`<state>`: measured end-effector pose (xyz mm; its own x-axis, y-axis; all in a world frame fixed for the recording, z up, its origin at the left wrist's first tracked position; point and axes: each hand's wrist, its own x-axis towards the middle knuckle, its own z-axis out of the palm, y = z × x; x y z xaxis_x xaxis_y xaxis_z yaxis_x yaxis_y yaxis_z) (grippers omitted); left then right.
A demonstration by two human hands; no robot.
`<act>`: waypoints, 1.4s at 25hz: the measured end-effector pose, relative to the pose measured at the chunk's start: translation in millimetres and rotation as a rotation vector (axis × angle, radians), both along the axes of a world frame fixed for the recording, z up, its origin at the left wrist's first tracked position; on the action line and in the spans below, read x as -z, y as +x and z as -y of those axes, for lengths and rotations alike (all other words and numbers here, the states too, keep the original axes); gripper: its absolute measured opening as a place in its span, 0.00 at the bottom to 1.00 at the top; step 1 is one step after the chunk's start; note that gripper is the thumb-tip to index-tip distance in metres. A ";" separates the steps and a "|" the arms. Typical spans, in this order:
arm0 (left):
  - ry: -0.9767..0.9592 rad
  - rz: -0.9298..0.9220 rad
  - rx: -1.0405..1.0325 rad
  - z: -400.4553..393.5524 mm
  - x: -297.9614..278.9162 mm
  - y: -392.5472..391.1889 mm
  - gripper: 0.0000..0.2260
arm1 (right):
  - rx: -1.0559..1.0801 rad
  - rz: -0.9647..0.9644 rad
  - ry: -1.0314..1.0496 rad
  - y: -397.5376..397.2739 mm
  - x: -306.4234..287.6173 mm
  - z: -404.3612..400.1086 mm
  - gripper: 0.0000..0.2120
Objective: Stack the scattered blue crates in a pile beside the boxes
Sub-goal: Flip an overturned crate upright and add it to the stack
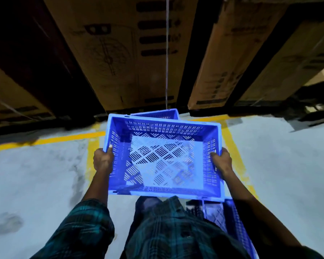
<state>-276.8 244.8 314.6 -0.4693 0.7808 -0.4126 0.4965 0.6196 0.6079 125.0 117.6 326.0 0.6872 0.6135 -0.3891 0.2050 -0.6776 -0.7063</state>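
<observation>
Setting: warehouse or storeroom. Evidence: tall printed cardboard boxes [120, 53] standing in rows, grey concrete floor [36, 174] marked with yellow painted lines [51, 140], perforated blue plastic crates [163, 157].

Grey floor [269, 156]: yellow lines [51, 139], cardboard boxes [120, 53].

I am seeing only a sliver of a second crate [155, 114] at twelve o'clock, the held crate [165, 157] covering the rest of it. A third crate [230, 227] at five o'clock is running out of the bottom edge, part hidden by the shirt [168, 232]. The fingers of the left hand [103, 161] and right hand [222, 162] are lying behind the crate walls. The cardboard boxes [120, 53] are being cut off at the top edge, their print too dim to read. A dark object [314, 101] at two o'clock is blurring beyond telling.
</observation>
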 end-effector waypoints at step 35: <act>-0.218 0.210 -0.208 -349.4 193.8 23.4 0.12 | -0.119 -0.242 -0.141 36.4 204.7 -445.0 0.07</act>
